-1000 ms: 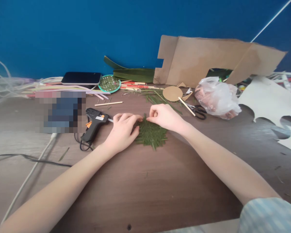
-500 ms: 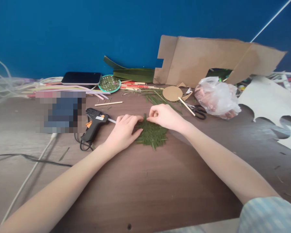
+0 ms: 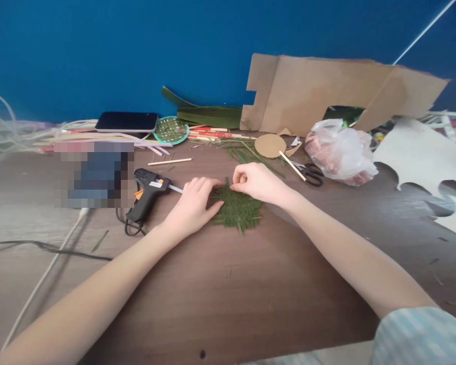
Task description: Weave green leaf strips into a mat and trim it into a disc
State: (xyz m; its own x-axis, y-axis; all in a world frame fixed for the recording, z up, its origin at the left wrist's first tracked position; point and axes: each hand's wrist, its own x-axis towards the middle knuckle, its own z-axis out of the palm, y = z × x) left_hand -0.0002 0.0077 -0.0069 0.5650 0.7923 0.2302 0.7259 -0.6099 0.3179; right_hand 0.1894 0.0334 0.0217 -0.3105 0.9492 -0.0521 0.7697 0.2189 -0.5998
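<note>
A small mat woven from green leaf strips (image 3: 240, 213) lies flat on the brown table, its strip ends sticking out unevenly. My left hand (image 3: 194, 204) rests at the mat's left edge, thumb apart from the stretched fingers, touching the weave. Over the mat's top edge, my right hand (image 3: 259, 183) is closed in a pinch on a leaf strip; the fingertips partly hide it. To the left of my left hand lies a black hot glue gun (image 3: 150, 192), a glue stick poking out of its rear.
Behind the hands are a cardboard disc (image 3: 269, 146), black scissors (image 3: 312, 173), a plastic bag (image 3: 342, 152) and a teal-rimmed round piece (image 3: 171, 130). Cut cardboard (image 3: 307, 91) leans on the blue wall. A phone (image 3: 127, 121) lies back left; a white cable (image 3: 49, 274) crosses the left side.
The fingers of my left hand have shifted very slightly at the mat's edge. My right hand keeps its pinch in almost the same place, and the mat stays put.
</note>
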